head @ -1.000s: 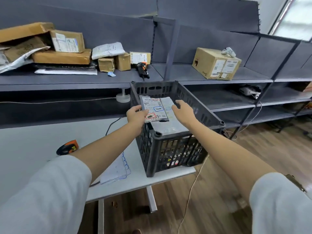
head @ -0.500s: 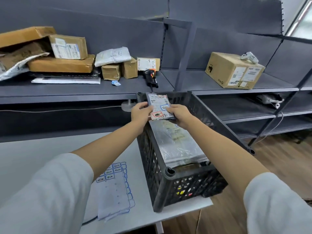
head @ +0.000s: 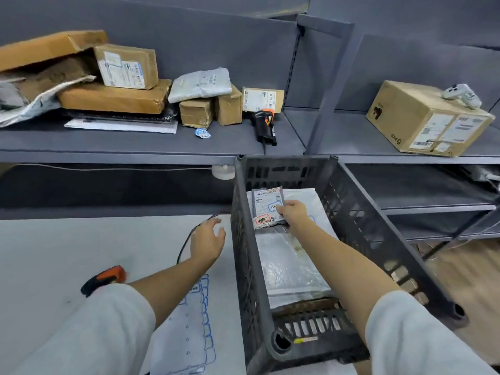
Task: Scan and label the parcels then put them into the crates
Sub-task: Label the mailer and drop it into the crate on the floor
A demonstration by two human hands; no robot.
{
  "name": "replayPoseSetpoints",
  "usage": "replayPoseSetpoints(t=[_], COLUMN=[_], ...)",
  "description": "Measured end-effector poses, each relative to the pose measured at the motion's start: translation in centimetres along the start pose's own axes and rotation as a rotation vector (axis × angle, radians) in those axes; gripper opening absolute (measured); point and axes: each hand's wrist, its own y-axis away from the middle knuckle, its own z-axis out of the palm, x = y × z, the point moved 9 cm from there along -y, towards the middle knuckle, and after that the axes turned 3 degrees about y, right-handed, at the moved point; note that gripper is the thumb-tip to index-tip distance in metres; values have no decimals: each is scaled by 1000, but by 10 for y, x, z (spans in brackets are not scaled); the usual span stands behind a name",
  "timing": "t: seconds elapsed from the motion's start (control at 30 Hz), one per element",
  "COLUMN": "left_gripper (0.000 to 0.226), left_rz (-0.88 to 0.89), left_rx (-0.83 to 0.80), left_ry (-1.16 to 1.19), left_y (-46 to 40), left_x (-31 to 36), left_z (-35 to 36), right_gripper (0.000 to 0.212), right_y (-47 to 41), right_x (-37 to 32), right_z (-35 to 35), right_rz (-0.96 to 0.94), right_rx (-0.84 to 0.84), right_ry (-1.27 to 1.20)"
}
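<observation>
Inside the dark crate (head: pixel 359 223), the right hand (head: pixel 293 212) grips a small parcel (head: pixel 266 207).

Even, soft indoor light, faint shadows; wide-angle bends edges, slight motion blur, w/ no glare.

white table (head: pixel 54 244): black crate (head: pixel 378 239) at right edge, just right of left hand's fingers (head: pixel 216 231); orange-black scanner (head: pixel 104 278) and sticker sheet (head: pixel 189 334) behind those fingers, toward wrist; black cable (head: pixel 186 239) under them. grey shelf (head: pixel 135 143) beyond fingertips: cardboard boxes (head: pixel 113 97), grey mailer bag (head: pixel 201 83), second scanner (head: pixel 265 125), larger box (head: pixel 427 120) off to right.
</observation>
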Motion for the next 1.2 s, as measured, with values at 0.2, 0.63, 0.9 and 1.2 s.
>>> replayPoseSetpoints(t=[0.2, 0.63, 0.9, 1.2], left_gripper=[38, 42, 46, 47], left_rz=[-28, -48, -122, -306], left_rx=[-62, 20, 63, 214], left_ry=[-116, -272, -330, -299], left_y=[21, 36, 80, 185], left_x=[-30, -41, -45, -96], left_z=[26, -2, -30, -108], right_gripper=[21, 29, 35, 44], right_y=[-9, 6, 71, 239], right_x=[-7, -37, -98, -85], right_z=[10, 2, 31, 188], right_rz=[-118, -415, -629, -988], right_rx=[131, 198, -13, -504], right_ry=[332, 857, 703, 1096])
